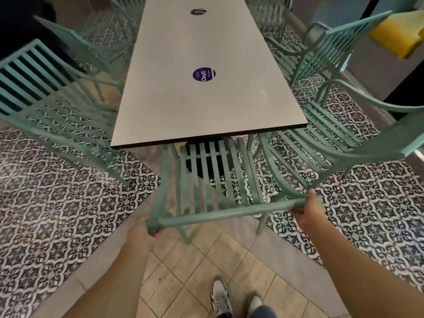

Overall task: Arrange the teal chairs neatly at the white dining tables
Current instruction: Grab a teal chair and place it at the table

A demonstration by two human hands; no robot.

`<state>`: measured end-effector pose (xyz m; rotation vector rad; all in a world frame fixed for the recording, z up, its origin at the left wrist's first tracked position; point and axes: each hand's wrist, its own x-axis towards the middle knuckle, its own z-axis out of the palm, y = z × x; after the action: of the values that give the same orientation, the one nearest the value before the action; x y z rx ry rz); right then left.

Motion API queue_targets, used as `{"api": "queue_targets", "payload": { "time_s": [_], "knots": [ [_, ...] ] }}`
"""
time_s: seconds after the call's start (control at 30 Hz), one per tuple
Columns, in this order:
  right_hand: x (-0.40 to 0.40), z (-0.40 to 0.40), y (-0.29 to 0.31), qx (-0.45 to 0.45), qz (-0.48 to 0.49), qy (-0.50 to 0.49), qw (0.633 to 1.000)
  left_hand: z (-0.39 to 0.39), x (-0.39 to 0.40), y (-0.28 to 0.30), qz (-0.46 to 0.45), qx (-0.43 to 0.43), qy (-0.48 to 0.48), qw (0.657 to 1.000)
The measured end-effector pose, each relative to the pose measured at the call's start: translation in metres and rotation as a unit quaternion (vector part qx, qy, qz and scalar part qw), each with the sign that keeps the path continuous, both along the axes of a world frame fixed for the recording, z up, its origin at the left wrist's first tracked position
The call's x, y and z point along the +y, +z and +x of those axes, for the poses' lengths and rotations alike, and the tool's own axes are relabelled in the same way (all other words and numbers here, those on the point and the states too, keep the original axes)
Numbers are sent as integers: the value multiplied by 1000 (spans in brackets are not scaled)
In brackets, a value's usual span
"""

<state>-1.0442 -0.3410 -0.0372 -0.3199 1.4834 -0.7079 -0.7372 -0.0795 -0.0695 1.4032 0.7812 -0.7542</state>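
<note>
both hands clamp the top rail of the end chair point(206, 175): the left hand point(143, 232) wraps the rail's left corner, the right hand point(306, 211) curls over its right corner. holding the two corners looks meant to keep the chair square as it goes in, and to let either side be nudged alone. ahead of the grip the slatted seat already reaches under the short edge of the white table point(206, 92), though the rail sits skewed, its right end farther forward than its left. just right of the right hand, a side chair point(332, 143) stands angled in, its leg and arm close to the held chair's right side; that is the likeliest snag. ahead and left of the left hand, another chair point(46, 97) sits well apart. more teal chairs line both long sides farther up. a round purple sticker point(203, 74) lies on the tabletop. below the grip, the person's shoes point(221, 297) stand on plain tile.
</note>
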Motion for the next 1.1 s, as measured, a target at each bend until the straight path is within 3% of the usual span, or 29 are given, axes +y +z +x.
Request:
{"api": "queue_targets", "payload": {
  "time_s": [0.17, 0.5, 0.73, 1.1],
  "knots": [
    [-21, 20, -1, -31, 1, 12, 999, 12, -23, 10, -31, 13, 1, 999],
    [-51, 50, -2, -36, -3, 4, 999, 43, -56, 11, 15, 8, -7, 1000],
    [-55, 57, -6, 39, -4, 2, 999, 46, -58, 9, 17, 9, 8, 1000],
    [-56, 56, -13, 18, 17, -13, 1000, 40, -59, 14, 15, 21, -10, 1000]
  ]
}}
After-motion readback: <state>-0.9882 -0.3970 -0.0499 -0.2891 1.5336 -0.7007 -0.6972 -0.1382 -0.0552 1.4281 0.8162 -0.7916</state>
